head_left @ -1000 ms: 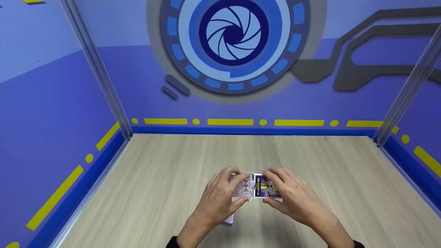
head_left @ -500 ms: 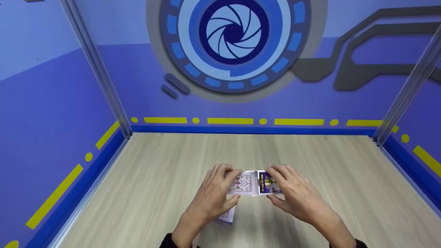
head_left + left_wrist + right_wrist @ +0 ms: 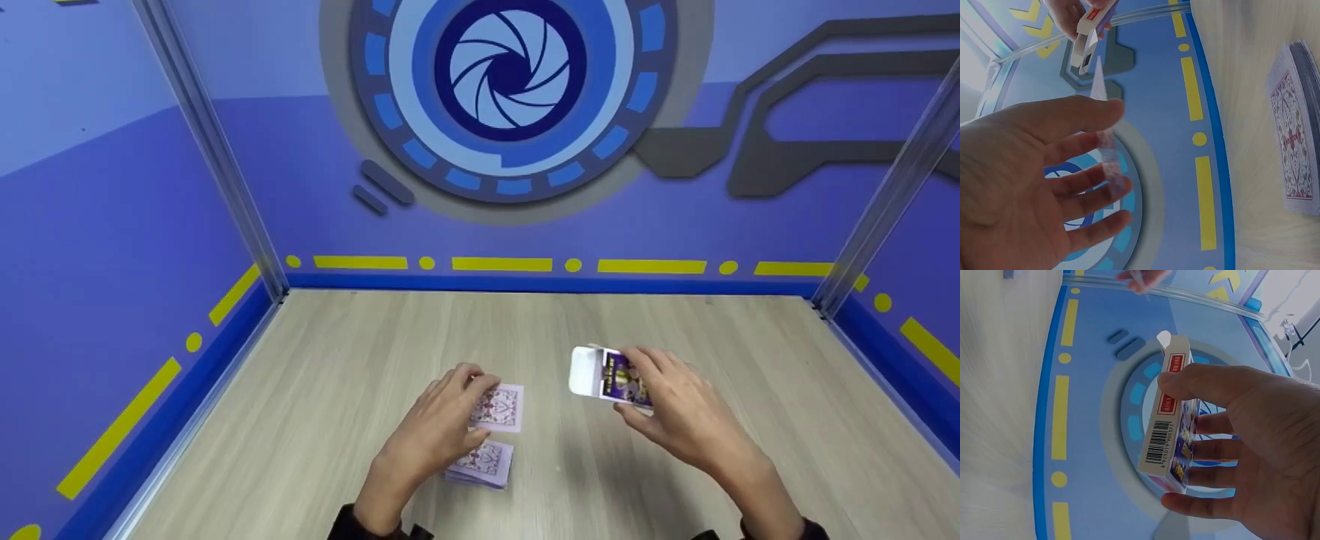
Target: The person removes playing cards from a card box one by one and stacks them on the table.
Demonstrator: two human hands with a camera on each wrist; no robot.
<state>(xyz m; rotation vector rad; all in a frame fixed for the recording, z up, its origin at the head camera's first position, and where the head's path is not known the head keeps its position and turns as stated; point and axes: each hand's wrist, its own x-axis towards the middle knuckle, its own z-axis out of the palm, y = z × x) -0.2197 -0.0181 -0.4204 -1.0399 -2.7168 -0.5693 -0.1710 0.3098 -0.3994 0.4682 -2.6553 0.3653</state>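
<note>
Between the thumb and fingers of the left hand (image 3: 427, 427), a patterned card (image 3: 506, 409) is pinched by its long edges; whether it is one card or several cannot be told. The right hand (image 3: 682, 409) grips a printed card box (image 3: 626, 379) between thumb and fingers, its white flap (image 3: 584, 371) open toward the card, with a gap between the two. Just below the card, nearer the person, a stack of cards (image 3: 487, 461) lies on the wooden table (image 3: 360, 360), its left part hidden by the left hand. Dark sleeves (image 3: 352, 525) show at both wrists. Beyond stand a blue back wall (image 3: 262, 165), side panels (image 3: 90, 262) and metal posts (image 3: 217, 150); a white cable (image 3: 1300, 365) hangs past the panels in the right wrist view.
</note>
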